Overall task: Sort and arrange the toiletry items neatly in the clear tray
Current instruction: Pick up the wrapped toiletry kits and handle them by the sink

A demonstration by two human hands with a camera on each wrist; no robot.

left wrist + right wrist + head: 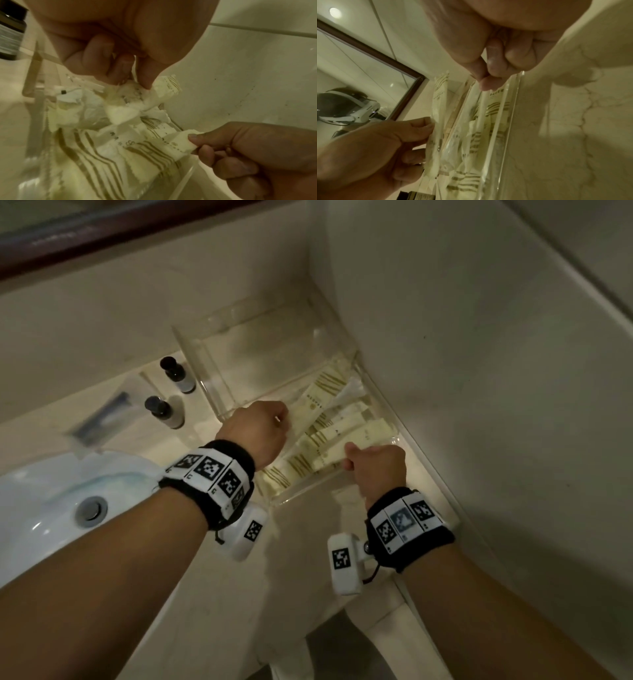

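Observation:
A clear tray (191, 350) stands on the counter in the corner by the wall. Several cream sachets (329, 392) with gold stripes lie in its near right part. My left hand (263, 426) pinches the edge of one sachet (135, 94) at the left of the pile. My right hand (373, 463) pinches the end of another sachet (180, 143) at the pile's near right, close to the tray wall (513, 102). In the right wrist view my thumb and fingers (488, 81) close on a sachet's top edge.
Two small dark-capped bottles (178, 374) (162, 410) stand left of the tray, beside a flat clear packet (102, 419). A white basin (44, 508) with a drain (90, 508) lies at the near left. The wall (479, 371) bounds the right; a mirror frame (102, 237) runs above.

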